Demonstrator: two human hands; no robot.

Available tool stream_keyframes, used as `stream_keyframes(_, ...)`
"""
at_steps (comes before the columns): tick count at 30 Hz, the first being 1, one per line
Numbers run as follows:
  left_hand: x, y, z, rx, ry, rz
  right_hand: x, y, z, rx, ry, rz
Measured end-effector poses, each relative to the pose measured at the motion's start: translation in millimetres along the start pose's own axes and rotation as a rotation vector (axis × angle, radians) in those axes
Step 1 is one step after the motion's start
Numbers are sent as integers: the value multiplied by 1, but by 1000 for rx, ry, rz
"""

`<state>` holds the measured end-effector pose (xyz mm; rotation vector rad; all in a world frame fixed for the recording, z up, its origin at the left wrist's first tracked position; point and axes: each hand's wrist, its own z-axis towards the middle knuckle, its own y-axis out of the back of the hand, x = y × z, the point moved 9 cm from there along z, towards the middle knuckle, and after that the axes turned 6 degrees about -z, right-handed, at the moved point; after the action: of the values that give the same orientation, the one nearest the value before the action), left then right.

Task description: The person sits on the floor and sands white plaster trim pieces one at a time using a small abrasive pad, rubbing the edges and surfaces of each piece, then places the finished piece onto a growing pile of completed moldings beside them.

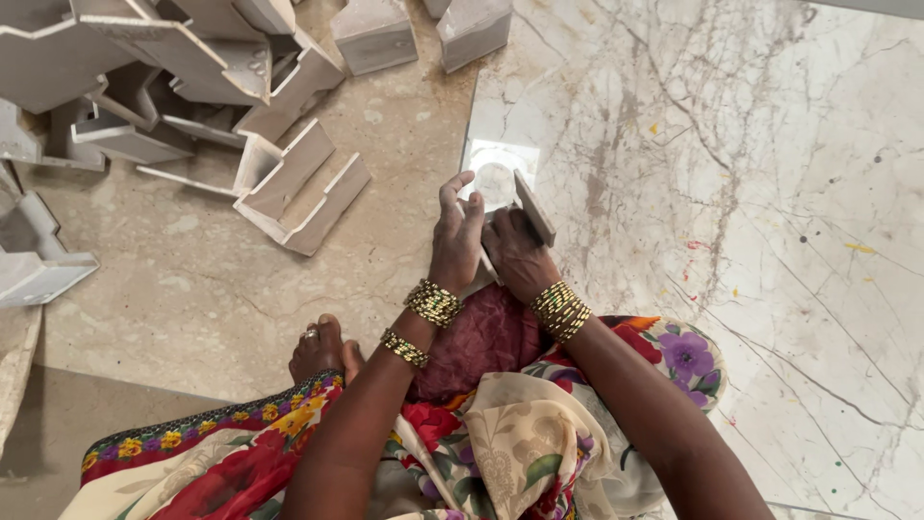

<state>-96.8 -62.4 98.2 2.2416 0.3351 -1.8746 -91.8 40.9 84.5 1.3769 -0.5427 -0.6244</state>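
Both hands are working over the marble floor (751, 193) — the right hand (515, 252) is grasping a small stone tile piece (534, 206) tilted on edge, the left hand (457, 236) pressing beside it, fingers extended. Cut stone offcuts (289, 183) are lying well apart.

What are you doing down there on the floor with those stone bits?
A person sits on the floor in a flowered cloth, working over a big veined marble slab. The right hand grips a small flat stone piece, tilted on edge. The left hand rests its fingers right beside it, next to a pale square patch on the slab. A heap of cut stone offcuts lies off to the left on the beige floor.
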Motion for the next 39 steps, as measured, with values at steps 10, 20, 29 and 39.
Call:
stream_keyframes(10, 2, 4, 0, 87, -97, -144, 7, 18, -14, -61, -45, 6)
stream_keyframes(20, -22, 0, -8, -5, -163, 35, -23, 28, -9, -337, -225, 259)
stream_keyframes(29, -20, 2, -16, 7, -187, 37, -22, 1, -10, -182, -261, 499)
stream_keyframes(39, -21, 22, -7, -46, -193, 81, -11, 21, -72, 93, -283, 273)
